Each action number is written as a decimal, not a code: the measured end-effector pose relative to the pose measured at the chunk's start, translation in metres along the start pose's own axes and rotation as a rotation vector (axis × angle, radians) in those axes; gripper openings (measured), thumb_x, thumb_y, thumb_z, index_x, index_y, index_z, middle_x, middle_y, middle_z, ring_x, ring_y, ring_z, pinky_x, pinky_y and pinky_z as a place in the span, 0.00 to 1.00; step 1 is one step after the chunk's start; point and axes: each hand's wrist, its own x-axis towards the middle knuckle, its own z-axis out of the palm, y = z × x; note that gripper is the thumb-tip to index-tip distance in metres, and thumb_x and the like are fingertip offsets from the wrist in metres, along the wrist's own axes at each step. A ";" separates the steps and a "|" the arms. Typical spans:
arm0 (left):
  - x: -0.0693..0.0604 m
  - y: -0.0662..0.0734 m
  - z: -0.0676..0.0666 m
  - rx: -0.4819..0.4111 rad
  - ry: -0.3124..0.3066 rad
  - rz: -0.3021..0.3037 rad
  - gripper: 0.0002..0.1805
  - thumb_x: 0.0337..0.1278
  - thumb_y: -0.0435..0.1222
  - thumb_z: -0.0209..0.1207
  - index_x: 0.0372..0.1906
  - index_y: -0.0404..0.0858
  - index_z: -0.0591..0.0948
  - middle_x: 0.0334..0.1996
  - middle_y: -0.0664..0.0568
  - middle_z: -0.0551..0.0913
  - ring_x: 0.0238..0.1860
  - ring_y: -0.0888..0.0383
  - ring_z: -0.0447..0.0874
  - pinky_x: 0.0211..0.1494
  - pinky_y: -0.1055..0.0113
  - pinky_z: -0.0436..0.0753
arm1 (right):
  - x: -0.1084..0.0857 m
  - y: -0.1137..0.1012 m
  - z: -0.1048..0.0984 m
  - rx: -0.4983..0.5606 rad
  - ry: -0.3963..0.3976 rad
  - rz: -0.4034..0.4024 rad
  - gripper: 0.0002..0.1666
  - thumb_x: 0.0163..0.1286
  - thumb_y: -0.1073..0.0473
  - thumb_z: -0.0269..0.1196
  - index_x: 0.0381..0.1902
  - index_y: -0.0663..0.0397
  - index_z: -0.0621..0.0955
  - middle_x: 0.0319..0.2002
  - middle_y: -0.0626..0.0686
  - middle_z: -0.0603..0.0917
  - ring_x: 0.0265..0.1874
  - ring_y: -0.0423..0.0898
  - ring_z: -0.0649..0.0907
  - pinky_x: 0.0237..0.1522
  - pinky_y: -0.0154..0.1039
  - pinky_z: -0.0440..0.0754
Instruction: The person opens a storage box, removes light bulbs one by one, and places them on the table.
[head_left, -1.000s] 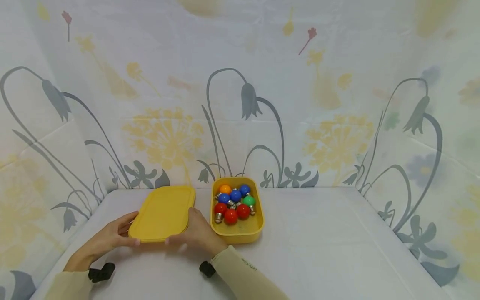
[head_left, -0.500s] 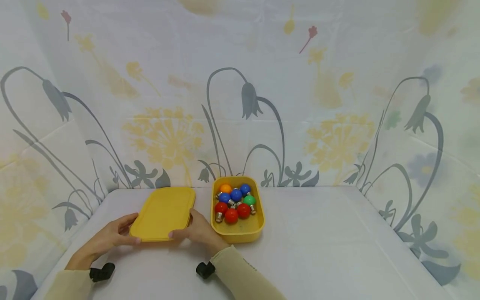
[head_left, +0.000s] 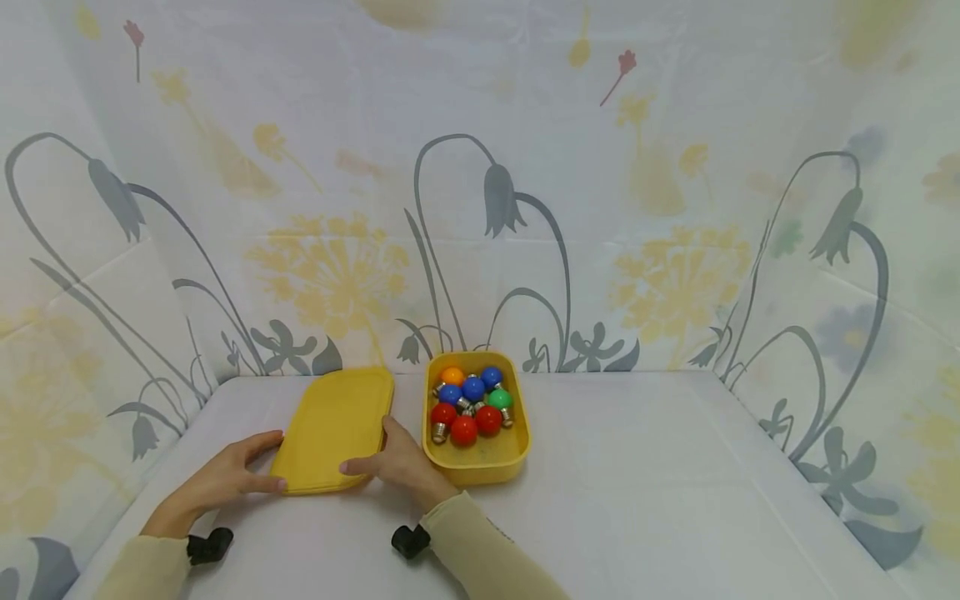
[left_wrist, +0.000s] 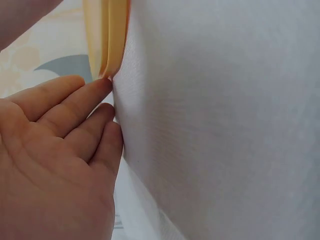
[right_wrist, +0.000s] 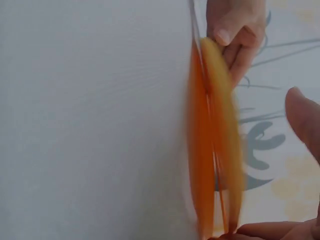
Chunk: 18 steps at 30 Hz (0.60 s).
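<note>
Yellow lid: (head_left: 333, 429) on the left part of the table (head_left: 637, 475), between the two hands; blurred in the right-wrist view, so cannot tell whether it lies fully flat.
Left hand: (head_left: 217, 481) at the lid's left edge; fingers (left_wrist: 75, 110) nearly straight and side by side, thumb apart; one fingertip at the lid's corner, touching or just short, cannot tell.
Right hand: (head_left: 405, 468) at the lid's right edge; thumb spread away from the other fingers and clear of the lid in the right-wrist view; fingertips partly cut off there.
Yellow box: (head_left: 480, 475) upright, right of the lid, just beside the right hand.
Box contents: three red bulbs (head_left: 463, 431), three blue bulbs (head_left: 473, 388), one green bulb (head_left: 500, 400), one orange bulb (head_left: 452, 378).
Backdrop: flower-patterned cloth (head_left: 480, 83).
</note>
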 end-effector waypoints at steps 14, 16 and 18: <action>0.002 0.004 0.000 0.039 0.025 -0.014 0.48 0.44 0.44 0.71 0.65 0.20 0.63 0.63 0.27 0.66 0.64 0.29 0.60 0.64 0.37 0.62 | -0.009 -0.002 -0.005 -0.060 0.012 0.008 0.60 0.43 0.41 0.77 0.71 0.49 0.62 0.70 0.53 0.65 0.69 0.52 0.64 0.69 0.54 0.60; 0.002 0.006 -0.002 0.025 0.035 -0.028 0.48 0.46 0.45 0.71 0.65 0.21 0.62 0.63 0.27 0.65 0.64 0.29 0.61 0.64 0.38 0.63 | -0.011 -0.003 -0.005 -0.058 0.006 0.001 0.60 0.43 0.41 0.77 0.71 0.49 0.62 0.69 0.53 0.66 0.68 0.51 0.65 0.69 0.53 0.61; 0.002 0.008 -0.003 0.012 0.049 -0.042 0.48 0.48 0.46 0.69 0.66 0.22 0.61 0.64 0.27 0.65 0.64 0.30 0.60 0.64 0.38 0.63 | -0.015 -0.005 -0.006 -0.050 -0.001 -0.002 0.60 0.44 0.41 0.77 0.71 0.48 0.62 0.69 0.52 0.66 0.67 0.51 0.66 0.68 0.53 0.61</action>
